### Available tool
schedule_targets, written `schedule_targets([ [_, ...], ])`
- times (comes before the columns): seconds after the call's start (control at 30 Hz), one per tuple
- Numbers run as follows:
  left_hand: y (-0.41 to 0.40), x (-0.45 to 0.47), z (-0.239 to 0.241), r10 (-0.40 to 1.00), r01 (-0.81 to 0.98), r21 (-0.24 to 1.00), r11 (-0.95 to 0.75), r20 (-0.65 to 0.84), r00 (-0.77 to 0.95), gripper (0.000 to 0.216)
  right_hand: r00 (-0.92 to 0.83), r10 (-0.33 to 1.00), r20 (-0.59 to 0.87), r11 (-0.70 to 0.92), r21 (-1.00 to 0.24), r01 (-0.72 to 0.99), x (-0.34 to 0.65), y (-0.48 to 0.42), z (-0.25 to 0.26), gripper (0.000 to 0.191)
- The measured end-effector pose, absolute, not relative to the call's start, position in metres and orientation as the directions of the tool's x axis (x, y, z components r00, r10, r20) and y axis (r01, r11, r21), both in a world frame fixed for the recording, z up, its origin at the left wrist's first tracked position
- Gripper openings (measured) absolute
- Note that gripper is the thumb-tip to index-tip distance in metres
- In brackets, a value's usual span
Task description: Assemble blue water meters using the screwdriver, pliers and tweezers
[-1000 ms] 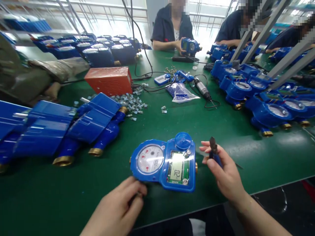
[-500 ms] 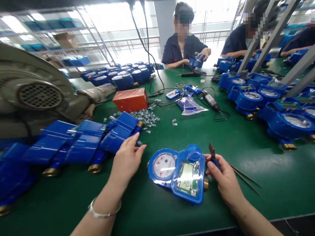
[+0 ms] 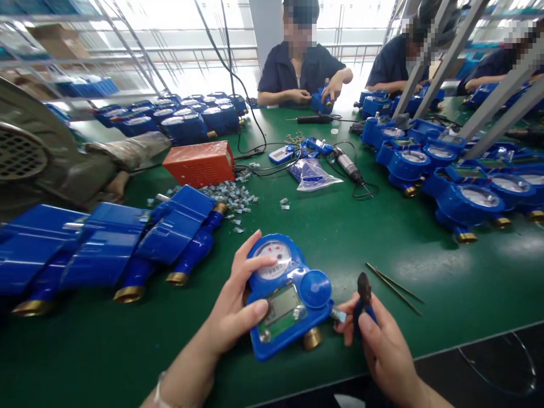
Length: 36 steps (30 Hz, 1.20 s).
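A blue water meter [image 3: 284, 306] is tilted on the green bench in front of me, its dial, display and round flip-up lid facing up. My left hand [image 3: 229, 311] grips its left side, with the thumb by the display and a finger across the dial. In my right hand [image 3: 389, 345] is a pair of dark-jawed pliers [image 3: 364, 297] with blue handles, jaws upward. A small clear and pale-blue seal tag [image 3: 339, 315] sits at the meter's right edge, against that hand's fingertips; whether they pinch it I cannot tell.
More blue meters lie at left [image 3: 102, 243] and right [image 3: 463, 198]. Several loose seal tags [image 3: 232, 195] are heaped by an orange box [image 3: 199, 161]. Two thin rods [image 3: 395, 289] lie right. Beyond are a plastic bag [image 3: 312, 174], a corded tool [image 3: 346, 164] and co-workers [image 3: 297, 73].
My left hand has moved from beside the tag heap onto the meter, which is now turned and tilted. The pliers are lower, and a seal tag now shows at the meter's right edge.
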<state>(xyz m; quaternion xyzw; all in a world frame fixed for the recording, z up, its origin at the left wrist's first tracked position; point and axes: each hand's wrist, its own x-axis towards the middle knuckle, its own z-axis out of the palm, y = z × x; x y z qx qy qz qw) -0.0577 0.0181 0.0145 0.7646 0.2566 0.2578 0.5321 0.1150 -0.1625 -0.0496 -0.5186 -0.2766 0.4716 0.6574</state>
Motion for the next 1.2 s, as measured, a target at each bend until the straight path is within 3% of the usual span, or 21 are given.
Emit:
schedule_targets([
  [0.1,0.057,-0.054,0.021,0.421,0.055,0.974,-0.221,0.044,0.906,0.046,0.267,0.956,-0.123,-0.026,-0.940,-0.339,0.105,-0.183,-0.048,0.035],
  [0.2,0.073,-0.042,0.025,0.300,0.046,0.973,-0.225,0.024,0.954,0.045,0.249,0.961,-0.117,-0.037,-0.952,-0.304,0.103,-0.194,-0.046,0.034],
  [0.3,0.071,-0.032,0.029,0.301,0.045,0.968,-0.248,0.033,0.953,0.042,0.275,0.958,-0.080,-0.012,-0.970,-0.241,0.107,-0.196,-0.043,0.031],
  [0.4,0.044,-0.035,0.035,0.464,0.138,0.897,-0.421,0.082,0.882,0.036,0.276,0.960,-0.042,0.025,-0.972,-0.236,0.109,-0.194,-0.042,0.031],
  [0.5,-0.010,-0.051,0.035,0.753,0.337,0.721,-0.605,0.383,0.535,0.031,0.247,0.969,-0.021,0.046,-0.964,-0.263,0.108,-0.194,-0.043,0.035],
  [0.57,-0.052,-0.063,0.026,0.710,0.451,0.568,-0.688,0.655,0.258,0.038,0.242,0.970,-0.004,0.064,-0.960,-0.272,0.107,-0.193,-0.043,0.037],
  [0.6,-0.071,-0.067,0.020,0.648,0.397,0.527,-0.752,0.702,0.295,0.038,0.242,0.970,-0.004,0.063,-0.961,-0.270,0.106,-0.193,-0.043,0.036],
  [0.67,-0.099,-0.069,0.008,0.637,0.204,0.637,-0.743,0.581,0.506,0.025,0.239,0.971,-0.016,0.042,-0.971,-0.237,0.106,-0.193,-0.040,0.035],
  [0.73,-0.112,-0.061,-0.001,0.720,0.220,0.867,-0.447,0.203,0.663,0.022,0.233,0.972,-0.019,0.023,-0.984,-0.177,0.107,-0.192,-0.036,0.033],
  [0.8,-0.114,-0.047,-0.006,0.699,0.332,0.936,-0.119,-0.159,0.698,0.021,0.232,0.973,-0.008,0.023,-0.991,-0.131,0.108,-0.191,-0.032,0.032],
  [0.83,-0.112,-0.041,-0.007,0.672,0.368,0.930,-0.024,-0.258,0.695,0.021,0.232,0.973,0.001,0.029,-0.993,-0.115,0.108,-0.192,-0.031,0.033],
  [0.93,-0.106,-0.027,-0.008,0.672,0.399,0.917,0.025,-0.310,0.672,0.023,0.225,0.974,0.011,0.033,-0.995,-0.094,0.109,-0.194,-0.028,0.033],
  [1.1,-0.102,-0.029,-0.011,0.725,0.458,0.882,-0.112,-0.242,0.644,0.025,0.175,0.985,0.001,0.027,-0.989,-0.148,0.109,-0.200,-0.027,0.035],
  [1.2,-0.100,-0.035,-0.016,0.722,0.431,0.886,-0.170,-0.186,0.667,0.025,0.172,0.980,-0.097,-0.061,-0.977,-0.202,0.114,-0.205,-0.023,0.037],
])
